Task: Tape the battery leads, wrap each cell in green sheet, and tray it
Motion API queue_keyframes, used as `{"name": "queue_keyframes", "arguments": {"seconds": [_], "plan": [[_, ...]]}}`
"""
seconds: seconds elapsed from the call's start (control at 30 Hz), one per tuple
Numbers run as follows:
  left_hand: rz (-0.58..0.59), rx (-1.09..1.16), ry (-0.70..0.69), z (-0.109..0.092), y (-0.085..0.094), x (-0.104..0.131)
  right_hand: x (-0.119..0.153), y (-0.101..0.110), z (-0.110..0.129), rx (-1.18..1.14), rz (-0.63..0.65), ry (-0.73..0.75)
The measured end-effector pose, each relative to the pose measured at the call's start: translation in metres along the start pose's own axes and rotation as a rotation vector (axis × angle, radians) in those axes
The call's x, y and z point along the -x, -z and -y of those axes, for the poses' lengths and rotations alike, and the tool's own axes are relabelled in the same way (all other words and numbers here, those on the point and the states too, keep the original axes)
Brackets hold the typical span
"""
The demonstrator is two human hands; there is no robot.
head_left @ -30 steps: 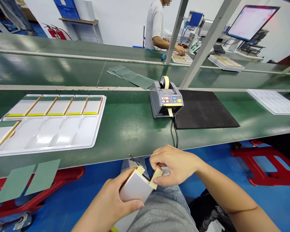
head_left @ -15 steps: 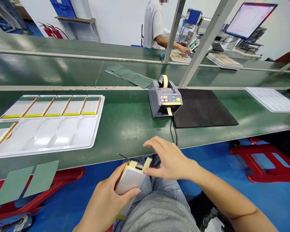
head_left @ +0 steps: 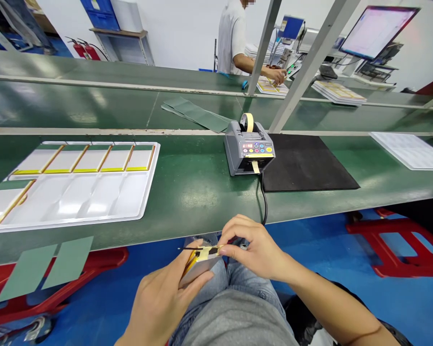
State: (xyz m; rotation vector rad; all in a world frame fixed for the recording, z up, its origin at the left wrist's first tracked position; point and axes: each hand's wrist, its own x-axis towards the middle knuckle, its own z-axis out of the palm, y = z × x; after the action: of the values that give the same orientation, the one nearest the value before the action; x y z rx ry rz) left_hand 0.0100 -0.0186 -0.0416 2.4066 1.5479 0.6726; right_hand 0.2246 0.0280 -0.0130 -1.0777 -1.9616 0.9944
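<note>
My left hand (head_left: 166, 283) is wrapped round a flat silver pouch battery cell (head_left: 201, 270) with yellow edging, held above my lap and tilted. Pale yellow tape (head_left: 204, 253) lies over its top end, beside a dark patch and a thin black wire (head_left: 189, 248) that sticks out to the left. At the right corner of that end, my right hand (head_left: 254, 247) has thumb and fingers closed on the tape's edge; the fingertips partly hide it.
A tape dispenser (head_left: 250, 148) with a short strip out stands on the green bench (head_left: 187, 192), next to a black mat (head_left: 306, 163). At left, a white tray (head_left: 146, 192) holds several similar cells. Green sheets (head_left: 68, 262) overhang the front edge. Across the bench, a co-worker's hand (head_left: 275, 74) handles another tray.
My right thumb and fingers have closed in on the cell's top corner, and the raised tape strip is now down against it. The cell has tipped, showing more of its end.
</note>
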Motion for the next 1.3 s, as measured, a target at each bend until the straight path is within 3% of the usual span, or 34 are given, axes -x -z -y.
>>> {"name": "queue_keyframes", "arguments": {"seconds": [0.2, 0.5, 0.63, 0.83, 0.93, 1.0, 1.17, 1.3], "plan": [[-0.029, -0.023, -0.045, 0.0, -0.001, 0.0, 0.004, -0.005, -0.005, 0.048, 0.001, 0.114], [-0.062, -0.044, -0.043, 0.002, 0.0, 0.001, 0.002, 0.009, 0.003, 0.079, -0.005, 0.077], [-0.119, -0.084, -0.102, 0.002, 0.001, 0.0, 0.003, 0.006, 0.004, 0.123, 0.021, 0.087], [-0.134, -0.123, -0.096, -0.001, 0.002, -0.003, 0.013, -0.012, 0.006, 0.183, -0.119, 0.143], [-0.245, -0.21, -0.212, 0.001, 0.001, -0.003, 0.013, -0.015, 0.005, 0.102, -0.128, 0.081], [-0.277, -0.255, -0.308, 0.004, 0.0, -0.003, 0.009, -0.011, 0.002, 0.013, -0.032, -0.012], [-0.185, -0.225, -0.452, 0.008, -0.002, 0.002, -0.002, 0.0, -0.014, -0.314, 0.222, -0.211], [-0.235, -0.187, -0.308, 0.004, -0.004, 0.004, 0.002, -0.009, -0.015, -0.271, 0.054, -0.146]]}}
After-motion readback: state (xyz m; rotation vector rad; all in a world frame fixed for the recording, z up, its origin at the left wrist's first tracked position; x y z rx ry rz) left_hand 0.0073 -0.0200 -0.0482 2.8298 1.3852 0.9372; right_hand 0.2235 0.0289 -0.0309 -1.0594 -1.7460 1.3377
